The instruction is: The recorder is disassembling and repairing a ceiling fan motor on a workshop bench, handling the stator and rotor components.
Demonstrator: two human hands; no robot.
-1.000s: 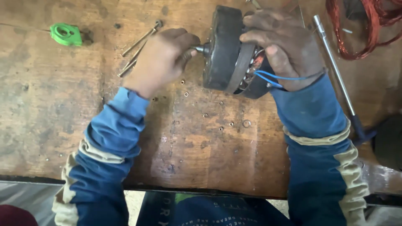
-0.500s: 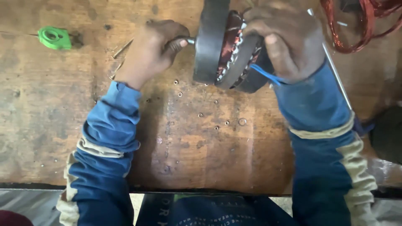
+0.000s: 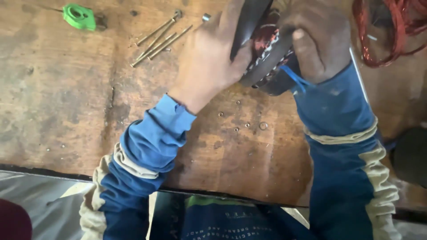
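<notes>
While the left hand (image 3: 209, 58) had pinched the short shaft at the side of the motor half a second before, it now lay flat against the dark outer casing (image 3: 249, 22), fingers spread wide and pressed along the rim, thumb near the windings. The motor stator (image 3: 267, 49), with its copper coils showing between the casing halves, had tilted further and sat higher, cut off by the top edge. The right hand (image 3: 318, 40) stayed curled over the far side of the motor, fingers closed round the housing, thumb pointing down by the blue wire (image 3: 296, 78) that ran toward the blue sleeve. Both hands held the motor just above the worn wooden bench (image 3: 66, 111). Left of the hands lay a bundle of long bolts (image 3: 158, 38), and beyond them a green plastic piece (image 3: 79, 15). Small washers (image 3: 263, 126) lay scattered below the motor. A coil of red copper wire (image 3: 387, 40) lay at the upper right.
</notes>
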